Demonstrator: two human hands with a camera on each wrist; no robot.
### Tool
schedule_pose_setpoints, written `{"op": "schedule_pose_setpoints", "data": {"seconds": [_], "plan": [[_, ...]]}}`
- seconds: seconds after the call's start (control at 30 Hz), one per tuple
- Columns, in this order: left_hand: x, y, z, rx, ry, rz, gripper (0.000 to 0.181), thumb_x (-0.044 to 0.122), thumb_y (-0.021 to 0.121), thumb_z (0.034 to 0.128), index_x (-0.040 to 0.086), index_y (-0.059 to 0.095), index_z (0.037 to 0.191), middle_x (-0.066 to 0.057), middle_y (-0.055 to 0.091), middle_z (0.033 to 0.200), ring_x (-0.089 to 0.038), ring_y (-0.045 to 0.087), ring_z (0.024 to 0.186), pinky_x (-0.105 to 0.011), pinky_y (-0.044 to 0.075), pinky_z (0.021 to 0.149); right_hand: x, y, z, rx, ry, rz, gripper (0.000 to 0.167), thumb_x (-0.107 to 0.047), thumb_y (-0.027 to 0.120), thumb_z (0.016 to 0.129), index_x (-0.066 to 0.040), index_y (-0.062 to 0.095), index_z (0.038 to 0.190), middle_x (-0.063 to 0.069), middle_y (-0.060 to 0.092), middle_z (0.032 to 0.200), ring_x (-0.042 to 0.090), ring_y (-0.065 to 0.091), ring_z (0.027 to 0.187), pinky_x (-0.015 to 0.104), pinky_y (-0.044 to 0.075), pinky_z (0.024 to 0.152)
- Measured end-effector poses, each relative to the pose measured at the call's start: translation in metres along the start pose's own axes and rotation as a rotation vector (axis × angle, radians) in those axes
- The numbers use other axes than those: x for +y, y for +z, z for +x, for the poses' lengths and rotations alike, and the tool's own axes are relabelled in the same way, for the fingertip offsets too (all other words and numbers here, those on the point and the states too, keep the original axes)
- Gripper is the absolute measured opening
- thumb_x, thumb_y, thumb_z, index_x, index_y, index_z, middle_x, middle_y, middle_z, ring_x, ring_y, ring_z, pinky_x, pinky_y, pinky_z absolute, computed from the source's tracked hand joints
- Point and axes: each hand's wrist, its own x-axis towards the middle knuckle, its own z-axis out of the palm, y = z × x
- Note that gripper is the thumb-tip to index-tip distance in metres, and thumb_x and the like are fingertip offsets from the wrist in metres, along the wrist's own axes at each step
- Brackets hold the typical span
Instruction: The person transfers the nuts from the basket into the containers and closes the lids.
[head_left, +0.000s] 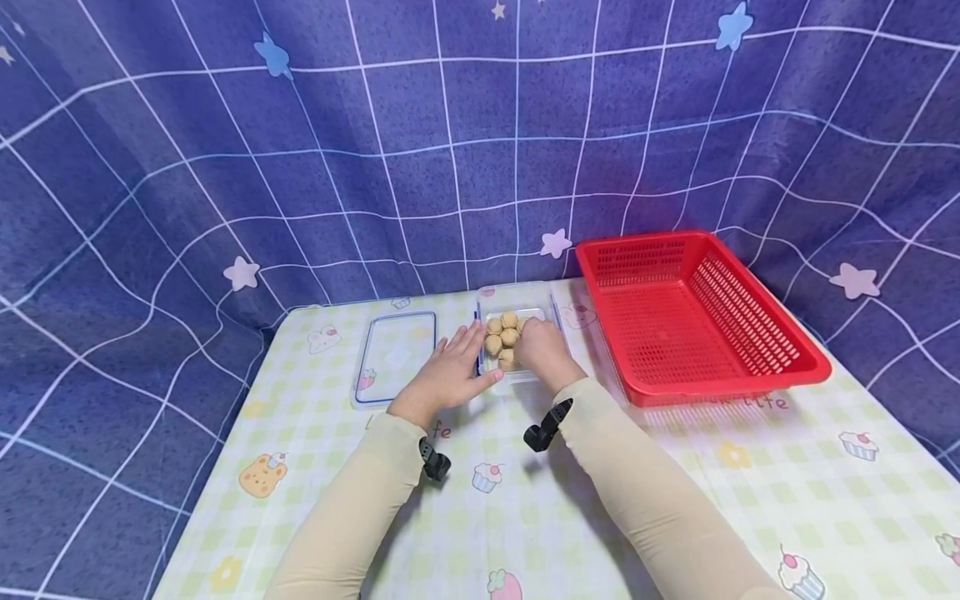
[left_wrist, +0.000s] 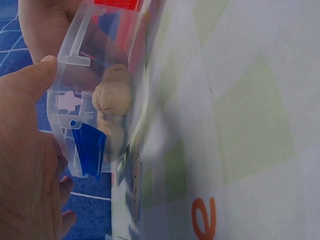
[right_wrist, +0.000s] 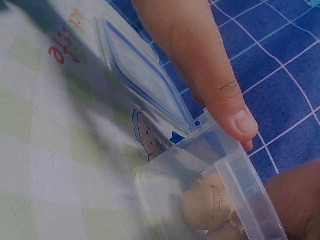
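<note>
A clear plastic box (head_left: 557, 310) with blue side clips stands on the table and holds several tan, round walnuts (head_left: 510, 337). My left hand (head_left: 450, 371) rests on the box's left rim, its fingers extended and the thumb apart. In the left wrist view, walnuts (left_wrist: 112, 97) show through the box wall beside a blue clip (left_wrist: 91, 150). My right hand (head_left: 543, 346) reaches down into the right part of the box, fingers bent downward among the walnuts. Its fingertips are hidden, so whether it pinches a walnut does not show.
A clear lid with a blue seal (head_left: 396, 354) lies flat left of the box. To the right stands a red perforated basket (head_left: 723, 390) with no contents visible. Behind the checked tablecloth (head_left: 480, 533) hangs a blue curtain (head_left: 480, 167).
</note>
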Motion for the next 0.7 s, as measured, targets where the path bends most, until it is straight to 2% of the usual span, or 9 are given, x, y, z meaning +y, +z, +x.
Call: {"op": "schedule_pose_setpoints", "data": {"seconds": [0.17,0.43,0.6,0.7], "plan": [[0.0002,-0.0004,0.0000,-0.014,-0.007,0.002,0.088,0.061,0.041,0.1020,0.012,0.000,0.163,-0.011,0.003,0.170,-0.033,0.007,0.156,-0.056,0.006,0.124,0.0012,0.0013,0.0008,0.001,-0.020,-0.041,0.016,-0.002,0.064,0.084,0.004,0.067,0.098,0.025,0.070,0.103,0.039,0.067,0.101,0.046,0.055,0.090],[0.0013,-0.0018,-0.0010,0.003,0.005,-0.003,0.088,0.059,0.044,0.1022,0.009,0.004,0.163,-0.013,0.005,0.170,-0.035,0.010,0.155,-0.057,0.007,0.123,0.0010,0.0050,0.0059,0.027,0.033,-0.017,0.046,0.001,0.064,0.085,0.011,0.048,0.127,0.030,0.065,0.111,0.041,0.066,0.107,0.047,0.054,0.097],[0.0011,-0.0025,-0.0013,0.005,0.006,0.006,0.088,0.058,0.044,0.1025,0.007,0.005,0.163,-0.014,0.006,0.170,-0.035,0.009,0.155,-0.058,0.007,0.123,-0.0005,0.0051,0.0072,0.026,0.051,0.003,0.048,-0.001,0.065,0.088,0.009,0.046,0.131,0.030,0.064,0.115,0.041,0.065,0.109,0.047,0.053,0.098],[0.0014,-0.0034,-0.0019,-0.006,0.005,0.007,0.089,0.061,0.042,0.1022,0.008,0.004,0.163,-0.014,0.005,0.170,-0.035,0.009,0.155,-0.058,0.007,0.123,0.0000,0.0041,0.0062,0.018,0.009,0.009,0.049,-0.012,0.067,0.093,0.010,0.047,0.132,0.030,0.062,0.119,0.041,0.062,0.113,0.047,0.051,0.101]]}}
